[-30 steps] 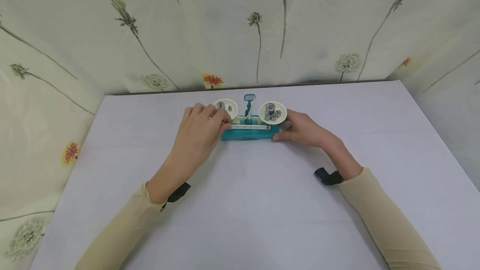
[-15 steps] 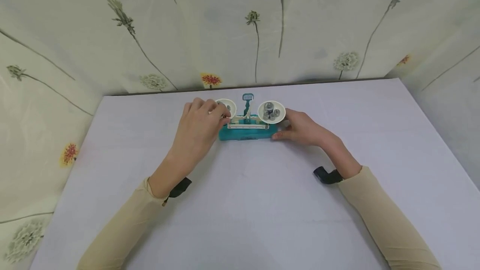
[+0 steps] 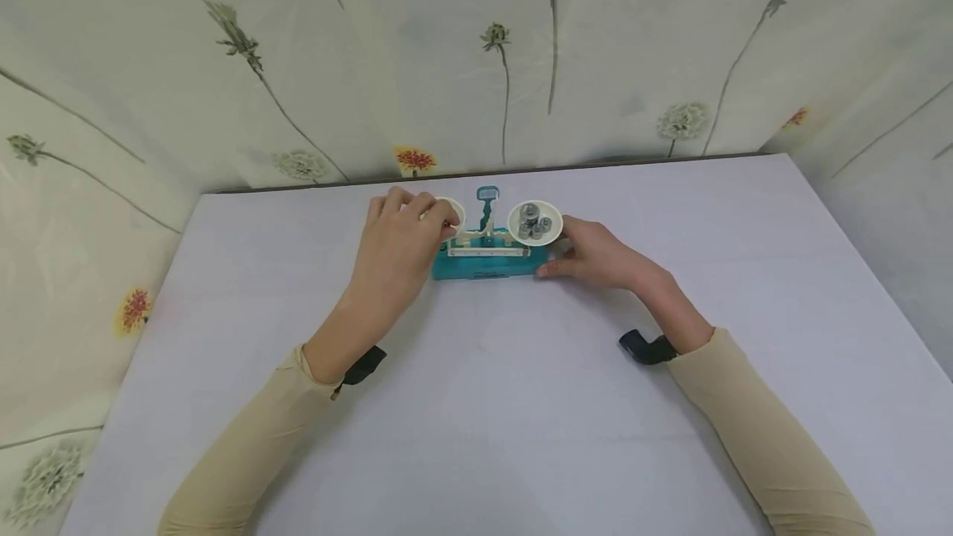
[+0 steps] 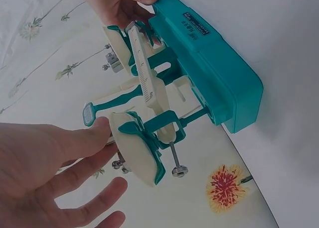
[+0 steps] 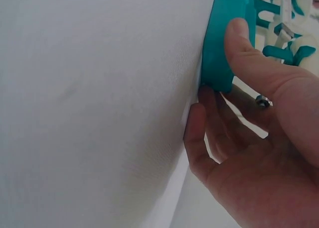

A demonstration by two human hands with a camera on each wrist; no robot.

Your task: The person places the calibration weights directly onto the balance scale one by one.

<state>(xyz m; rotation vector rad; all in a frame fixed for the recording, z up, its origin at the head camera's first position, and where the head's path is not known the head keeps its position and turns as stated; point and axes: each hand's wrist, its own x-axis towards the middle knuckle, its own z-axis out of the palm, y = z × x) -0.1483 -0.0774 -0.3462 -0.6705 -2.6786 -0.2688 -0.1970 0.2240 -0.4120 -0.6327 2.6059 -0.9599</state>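
Observation:
A teal toy balance scale (image 3: pixel 487 265) stands near the table's back edge. Over its left pan (image 3: pixel 456 210) is my left hand (image 3: pixel 395 251), thumb and forefinger pinching what looks like a small metal weight, mostly covered by the fingers. Other metal weights (image 4: pixel 118 164) show past the pan's edge in the left wrist view. Several silver weights (image 3: pixel 530 213) sit in the white right pan (image 3: pixel 557 228). My right hand (image 3: pixel 603 253) grips the base's right end, its thumb (image 5: pixel 239 31) on the front face and the other fingers around the end and behind.
A pale cloth covers the table (image 3: pixel 484 404). Just behind the scale rises a flower-printed curtain (image 3: pixel 417 64), which also hangs at both sides. A teal upright pointer (image 3: pixel 487 195) stands between the pans. An adjusting screw (image 4: pixel 179 171) sticks out at the beam's left end.
My left hand has shifted slightly farther over the left pan, so the weights there are now hidden in the head view. My right hand keeps its grip. The head view has drifted a little.

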